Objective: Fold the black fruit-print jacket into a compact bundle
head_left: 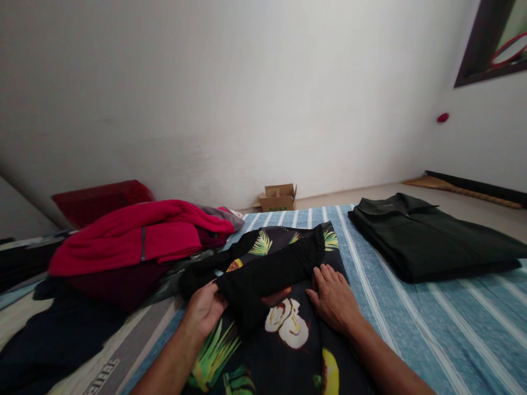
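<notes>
A black garment with a tropical fruit and leaf print [288, 334] lies spread on the blue striped bedding [432, 323] in front of me. Part of it is folded over into a plain black band [267, 271] across the middle. My left hand [205, 308] is closed on the left end of that folded band. My right hand [333, 299] lies flat on the printed cloth just right of the fold, fingers stretched out and together.
A folded dark green shirt [428, 236] lies on the bedding at the right. A heap of red and maroon clothes [135, 241] sits at the left, with dark clothes [53, 334] below it. A small open cardboard box [278, 197] stands by the white wall.
</notes>
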Demonstrator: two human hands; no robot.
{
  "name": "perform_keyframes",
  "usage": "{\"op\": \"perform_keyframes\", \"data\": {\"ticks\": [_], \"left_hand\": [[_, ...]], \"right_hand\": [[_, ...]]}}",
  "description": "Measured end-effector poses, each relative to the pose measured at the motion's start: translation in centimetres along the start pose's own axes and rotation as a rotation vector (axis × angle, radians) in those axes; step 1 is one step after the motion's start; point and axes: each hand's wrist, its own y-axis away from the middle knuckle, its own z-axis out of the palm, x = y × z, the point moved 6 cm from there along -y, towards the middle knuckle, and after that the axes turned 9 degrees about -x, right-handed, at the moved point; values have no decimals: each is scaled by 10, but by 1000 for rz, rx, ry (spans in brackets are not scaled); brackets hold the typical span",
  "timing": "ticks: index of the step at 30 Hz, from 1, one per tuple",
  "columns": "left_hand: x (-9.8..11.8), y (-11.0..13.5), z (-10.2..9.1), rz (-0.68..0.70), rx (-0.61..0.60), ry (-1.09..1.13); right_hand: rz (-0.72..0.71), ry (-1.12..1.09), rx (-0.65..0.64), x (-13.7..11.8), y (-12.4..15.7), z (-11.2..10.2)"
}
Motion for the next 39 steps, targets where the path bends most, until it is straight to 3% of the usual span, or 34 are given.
{"op": "perform_keyframes", "data": {"ticks": [4,13,18,24,28,33,39], "left_hand": [[-7,16,-12,-84,17,-176],[-37,53,-17,-332,-2,-143],[-40,60,-8,-255,-38,-66],[-45,46,-4,-205,-3,-94],[-42,44,-1,-215,-67,45],[-36,51,13,-219,-130,139],[-20,59,55,-202,-144,89]], "right_hand": [[3,1,3,1,0,1],[-1,9,16,1,0,3],[-5,6,29,1,0,3],[-10,13,27,2,0,2],[-3,9,24,2,0,3],[-4,12,22,2,0,2],[-3,21,15,1,1,1]]}}
